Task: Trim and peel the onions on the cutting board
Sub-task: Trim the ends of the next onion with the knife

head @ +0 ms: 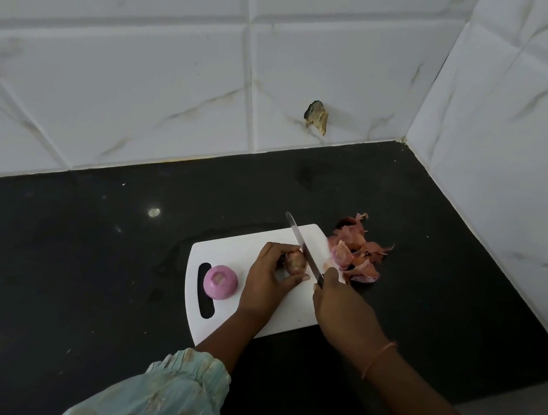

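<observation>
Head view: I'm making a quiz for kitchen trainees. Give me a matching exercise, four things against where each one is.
Things:
1. peeled onion
2. unpeeled onion
3. knife
4. onion skins

Places:
A. in the right hand
B. heaped at the cutting board's far right edge
C. beside the board's handle slot
D. in the left hand

Pairs: 1-C, 2-D, 3-A, 4-B

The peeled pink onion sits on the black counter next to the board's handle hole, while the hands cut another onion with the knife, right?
Not quite. The head view shows the peeled pink onion sitting on the white cutting board itself, beside its handle hole. The rest holds: the left hand holds another onion while the right hand cuts it with the knife.
</observation>
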A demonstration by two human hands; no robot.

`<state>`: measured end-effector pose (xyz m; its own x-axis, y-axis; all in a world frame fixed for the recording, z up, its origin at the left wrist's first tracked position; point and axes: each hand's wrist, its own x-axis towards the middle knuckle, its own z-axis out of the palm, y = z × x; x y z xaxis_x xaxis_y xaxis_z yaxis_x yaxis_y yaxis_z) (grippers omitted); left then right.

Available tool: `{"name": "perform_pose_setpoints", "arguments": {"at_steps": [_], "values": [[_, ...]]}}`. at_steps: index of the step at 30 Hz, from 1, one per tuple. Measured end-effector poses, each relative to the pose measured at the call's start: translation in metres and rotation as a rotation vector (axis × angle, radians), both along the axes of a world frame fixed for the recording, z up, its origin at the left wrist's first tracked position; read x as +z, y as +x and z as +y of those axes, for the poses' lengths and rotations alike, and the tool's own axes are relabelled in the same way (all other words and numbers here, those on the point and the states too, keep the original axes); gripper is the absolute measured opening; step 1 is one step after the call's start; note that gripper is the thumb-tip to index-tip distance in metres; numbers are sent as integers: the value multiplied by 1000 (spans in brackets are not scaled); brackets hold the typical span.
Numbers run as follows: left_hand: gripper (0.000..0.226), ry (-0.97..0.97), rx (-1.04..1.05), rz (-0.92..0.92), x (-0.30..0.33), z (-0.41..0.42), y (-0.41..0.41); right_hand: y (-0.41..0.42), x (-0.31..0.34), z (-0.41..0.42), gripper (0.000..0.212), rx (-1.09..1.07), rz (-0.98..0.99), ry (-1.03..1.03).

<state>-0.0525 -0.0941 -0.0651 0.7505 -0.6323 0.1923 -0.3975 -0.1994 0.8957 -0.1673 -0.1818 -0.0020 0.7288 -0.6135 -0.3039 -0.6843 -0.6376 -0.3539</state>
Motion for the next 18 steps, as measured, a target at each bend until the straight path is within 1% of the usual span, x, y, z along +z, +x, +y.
{"name": "perform_pose_setpoints", "arguments": {"at_steps": [2,4,9,14,18], "values": [[43,-8,12,20,1,0,-1,2,-1,-2,31,-1,-4,31],[44,-21,29,28,4,-1,-2,7,-2,-3,30,14,-20,12],[45,-15,25,20,1,0,0,-10,-13,2,40,105,56,-67],[45,14,31,6,-1,1,0,-9,-27,6,36,129,36,-168],[44,22,44,18,0,1,0,-18,-34,9,32,96,61,-177]]}}
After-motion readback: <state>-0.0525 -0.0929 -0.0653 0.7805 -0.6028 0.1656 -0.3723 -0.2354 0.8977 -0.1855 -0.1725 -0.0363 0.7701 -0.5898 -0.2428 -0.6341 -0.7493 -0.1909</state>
